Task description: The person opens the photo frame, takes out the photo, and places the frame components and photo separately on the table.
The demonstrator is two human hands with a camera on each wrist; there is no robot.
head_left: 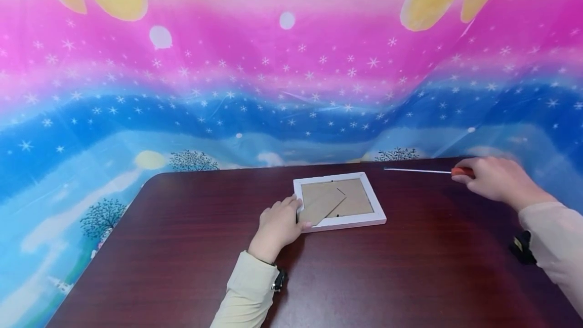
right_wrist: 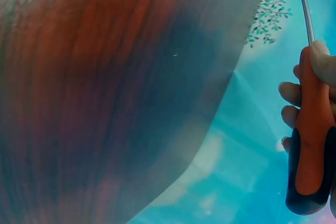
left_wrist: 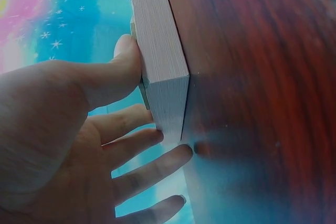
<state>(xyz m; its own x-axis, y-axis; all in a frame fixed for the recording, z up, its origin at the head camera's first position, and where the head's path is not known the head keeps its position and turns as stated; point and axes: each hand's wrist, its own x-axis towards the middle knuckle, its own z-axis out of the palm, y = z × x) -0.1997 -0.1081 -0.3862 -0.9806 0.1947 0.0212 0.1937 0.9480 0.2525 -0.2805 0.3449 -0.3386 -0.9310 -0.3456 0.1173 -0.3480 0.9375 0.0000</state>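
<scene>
A white picture frame (head_left: 380, 215) lies back side up on the table, its brown backing board (head_left: 360, 195) showing. A tan stand flap (head_left: 321, 207) lies aslant over the board and the near left corner. At that corner rests my left hand (head_left: 279, 224); in the left wrist view its thumb (left_wrist: 126, 59) presses the flap side while the other fingers spread out loosely by the frame's end. Off to the right, my right hand (head_left: 496, 178) grips an orange and black screwdriver (right_wrist: 311, 129) by the handle. The thin metal shaft points left, beyond the frame's far right corner.
The dark red-brown wooden table (head_left: 182, 252) has a rounded far left corner. Behind it hangs a pink and blue backdrop cloth (head_left: 282, 90) with snowflakes and trees. Small dark tabs (head_left: 337, 215) sit along the backing board's edges. Each wrist wears a black strap.
</scene>
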